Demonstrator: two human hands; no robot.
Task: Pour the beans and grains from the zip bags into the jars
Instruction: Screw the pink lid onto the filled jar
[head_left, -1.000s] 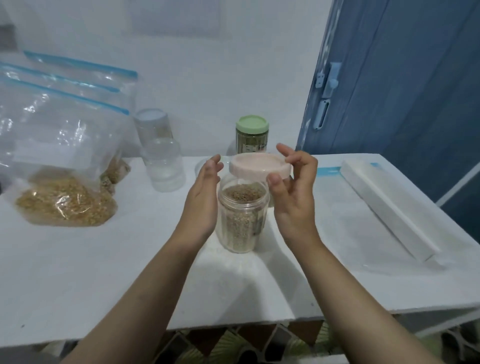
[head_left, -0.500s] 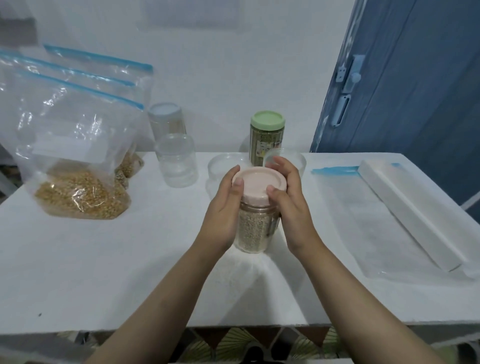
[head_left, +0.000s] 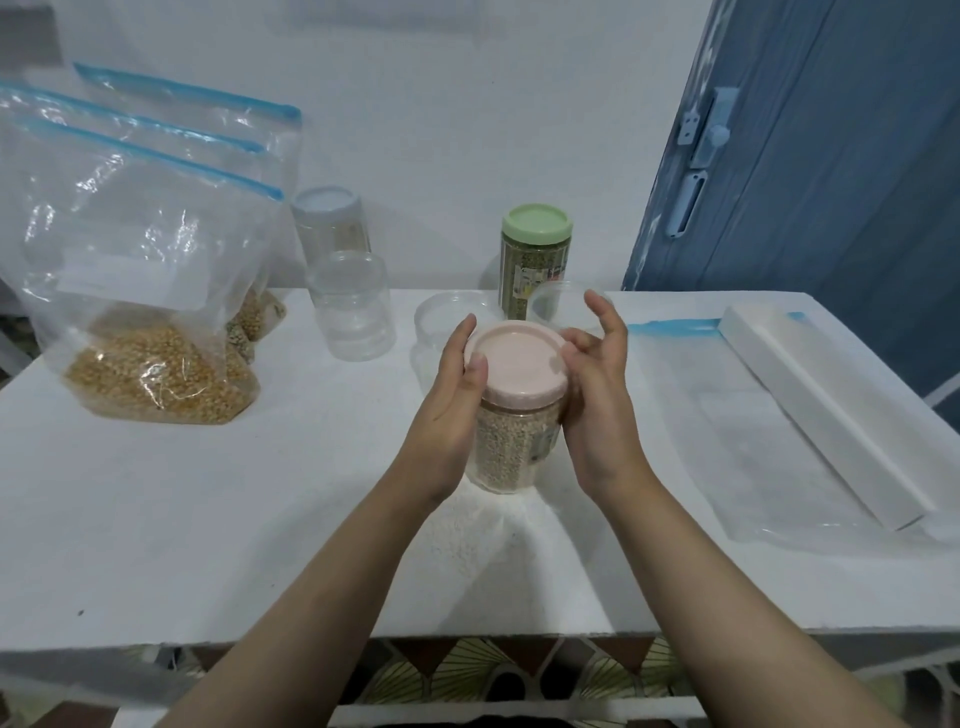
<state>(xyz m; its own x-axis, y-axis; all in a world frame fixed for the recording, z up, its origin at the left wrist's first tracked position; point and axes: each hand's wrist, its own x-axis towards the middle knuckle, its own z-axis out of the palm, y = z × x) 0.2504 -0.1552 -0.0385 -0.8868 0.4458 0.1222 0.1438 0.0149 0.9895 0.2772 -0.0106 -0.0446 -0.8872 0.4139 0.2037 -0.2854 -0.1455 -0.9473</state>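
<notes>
Setting: domestic interior, likely a home pantry or kitchen corner. Evidence: plain white-painted wall (head_left: 467, 104); blue wooden door (head_left: 831, 182) with a painted-over latch (head_left: 714, 132); white surface (head_left: 208, 519) carrying zip bags (head_left: 150, 270) of dry grain and plastic storage jars (head_left: 536, 260) with coloured screw lids; patterned floor tiles (head_left: 498, 670) visible below the surface edge.

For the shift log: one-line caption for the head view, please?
Left hand holds the grain-filled jar while right hand rests against its pink lid.
</notes>
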